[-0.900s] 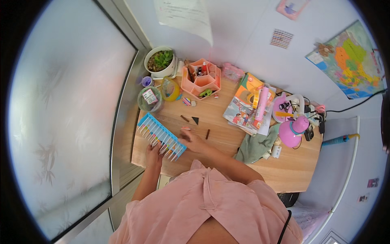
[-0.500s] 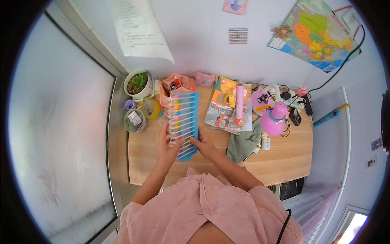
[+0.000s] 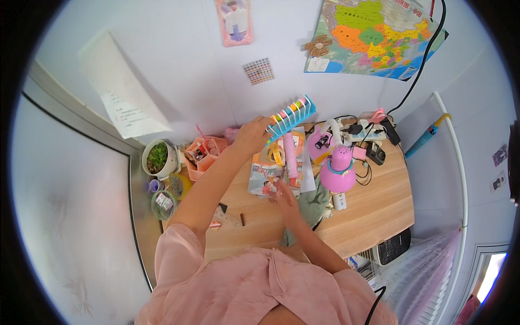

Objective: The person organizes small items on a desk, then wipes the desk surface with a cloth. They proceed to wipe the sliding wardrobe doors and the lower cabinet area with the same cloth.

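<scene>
While the left hand [image 3: 254, 136] grips a blue rack [image 3: 292, 118] up by the wall [image 3: 200, 70], the right hand [image 3: 284, 199] reaches over the stacked books [image 3: 262, 174].
The left fingers are clamped on the rack's near left end; its white bars and colourful contents slant up to the right, above the back of the desk [image 3: 374, 222], and whether its underside touches anything cannot be told. The right fingers look slightly apart, with nothing visible between them, beside a green cloth [image 3: 313, 205]; contact with the books is unclear. A pink tube [image 3: 290, 154] and yellow tape roll [image 3: 278, 153] lie on the books, left of the pink lamp [image 3: 337, 176].
</scene>
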Demonstrator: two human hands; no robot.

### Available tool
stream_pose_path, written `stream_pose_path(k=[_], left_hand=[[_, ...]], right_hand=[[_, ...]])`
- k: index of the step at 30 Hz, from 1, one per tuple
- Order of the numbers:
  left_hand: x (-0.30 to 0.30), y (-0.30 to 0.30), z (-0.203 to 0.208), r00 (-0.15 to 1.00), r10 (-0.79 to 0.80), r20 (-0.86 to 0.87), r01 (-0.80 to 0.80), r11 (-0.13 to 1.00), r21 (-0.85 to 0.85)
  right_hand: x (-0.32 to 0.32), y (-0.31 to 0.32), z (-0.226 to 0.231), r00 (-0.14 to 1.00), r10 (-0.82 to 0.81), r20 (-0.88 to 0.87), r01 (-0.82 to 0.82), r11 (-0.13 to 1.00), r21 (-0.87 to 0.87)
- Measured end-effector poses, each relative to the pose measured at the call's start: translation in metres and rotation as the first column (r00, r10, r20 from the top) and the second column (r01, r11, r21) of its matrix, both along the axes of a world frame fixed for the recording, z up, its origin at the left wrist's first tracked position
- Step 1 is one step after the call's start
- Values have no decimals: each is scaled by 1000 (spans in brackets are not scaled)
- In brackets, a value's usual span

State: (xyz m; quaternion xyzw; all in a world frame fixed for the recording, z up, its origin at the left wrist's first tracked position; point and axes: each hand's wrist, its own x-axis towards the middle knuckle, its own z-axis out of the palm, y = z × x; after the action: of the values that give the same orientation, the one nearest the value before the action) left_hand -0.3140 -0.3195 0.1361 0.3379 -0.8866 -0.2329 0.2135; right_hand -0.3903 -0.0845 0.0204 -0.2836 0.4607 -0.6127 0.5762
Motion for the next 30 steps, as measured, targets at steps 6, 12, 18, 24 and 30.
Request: stream_pose_path(k=[6, 12, 18, 24, 30], left_hand=[[-37, -39, -29, 978, -112, 175, 140, 977, -160], [-60, -63, -32, 949, -260, 178, 284, 950, -128], [-79, -74, -21, 914, -331, 235, 351, 935, -47], [-87, -77, -50, 921, -354, 162, 370, 926, -80], [-86, -73, -58, 938, -315, 142, 325, 944, -53]], right_hand=[[-2, 30, -10, 998, -18, 64, 11, 994, 112], [-8, 25, -18, 992, -68, 109, 54, 991, 122], [-26, -4, -12, 985, -140, 102, 134, 989, 60], [-35, -32, -23, 926, -238, -293, 230, 971, -60], [-69, -83, -10, 95, -116, -989, 210, 973, -94]])
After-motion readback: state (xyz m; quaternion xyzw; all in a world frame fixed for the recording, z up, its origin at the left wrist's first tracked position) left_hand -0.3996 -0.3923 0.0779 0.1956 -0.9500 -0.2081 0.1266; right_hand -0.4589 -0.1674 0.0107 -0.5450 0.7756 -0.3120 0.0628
